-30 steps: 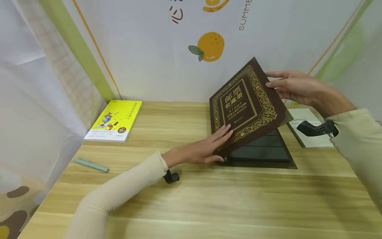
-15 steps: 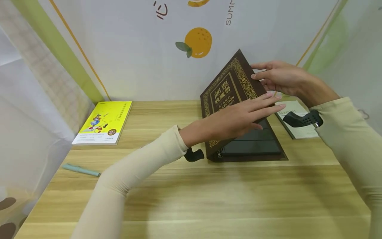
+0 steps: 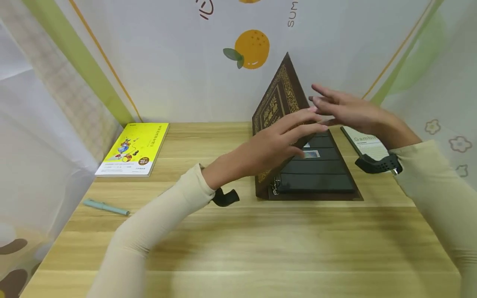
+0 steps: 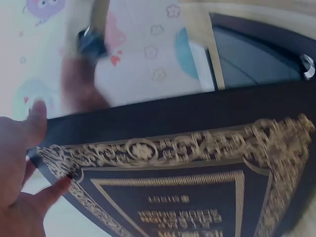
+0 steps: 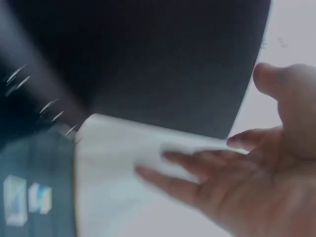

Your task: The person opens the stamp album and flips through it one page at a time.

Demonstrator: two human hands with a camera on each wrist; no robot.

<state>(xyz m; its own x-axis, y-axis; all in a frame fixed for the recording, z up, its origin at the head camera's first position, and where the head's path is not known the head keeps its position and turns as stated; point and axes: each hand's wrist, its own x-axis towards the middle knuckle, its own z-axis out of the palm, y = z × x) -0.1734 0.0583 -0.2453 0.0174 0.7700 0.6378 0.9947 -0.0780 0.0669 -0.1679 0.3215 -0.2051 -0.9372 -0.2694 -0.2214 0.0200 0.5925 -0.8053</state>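
Far left on the wooden surface (image 3: 238,248): teal pen (image 3: 106,207), lying flat near the edge. Beyond it, toward the back corner: yellow paperback (image 3: 132,150), flat, well apart from everything else. Centre: left hand (image 3: 273,142) laid against the outer face of the raised front cover of the stamp album (image 3: 277,109), fingers (image 3: 298,124) straight and spread, nothing gripped; left wrist view confirms gilt-bordered cover close ahead of a flat, unclenched palm (image 4: 19,197). Album itself sitting at centre-right of the surface, spine side to the left, back board flat, front cover tilted steeply up, dark pocket pages (image 3: 316,169) exposed beneath with two small stamps (image 3: 311,154) showing. Right of the cover: right hand (image 3: 348,111) hovering at the free edge, fingers extended and loose; contact with the cover not determinable through motion blur, and right wrist view shows only an unclenched hand near the dark inner face. Further right: white booklet (image 3: 367,145), flat, just beside the album. Handling assessment: rigid board covers on a ring binder, likely moderately heavy; smooth embossed face possibly slippery under flat fingers; pages and stamps delicate. Best hold judged at the cover's free edge, with support near the spine.
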